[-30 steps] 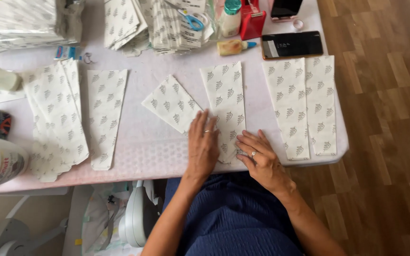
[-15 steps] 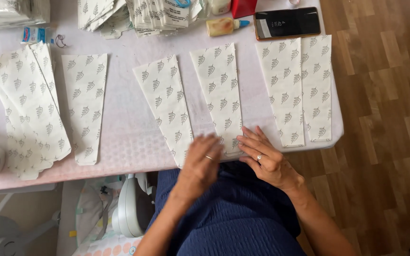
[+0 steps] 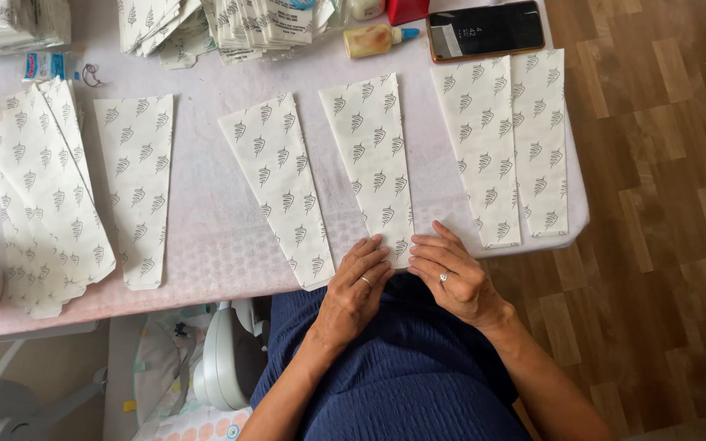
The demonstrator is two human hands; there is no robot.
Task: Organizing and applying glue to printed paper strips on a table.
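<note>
Two hands pressed flat on one tapered paper piece at the near edge of the surface.

Both the left hand (image 3: 355, 290) and the right hand (image 3: 451, 273) lay with fingers spread open, gripping nothing, fingertips resting on the bottom end of the patterned paper piece (image 3: 373, 159). One matching piece (image 3: 279, 184) lay just beside it to the left, two overlapping pieces (image 3: 504, 139) to the right, one single piece (image 3: 136, 184) farther left, and a fanned stack (image 3: 30, 192) beyond that. One phone (image 3: 486, 29) and one small glue bottle (image 3: 373, 39) sat at the far edge of the pink surface (image 3: 206, 237).
</note>
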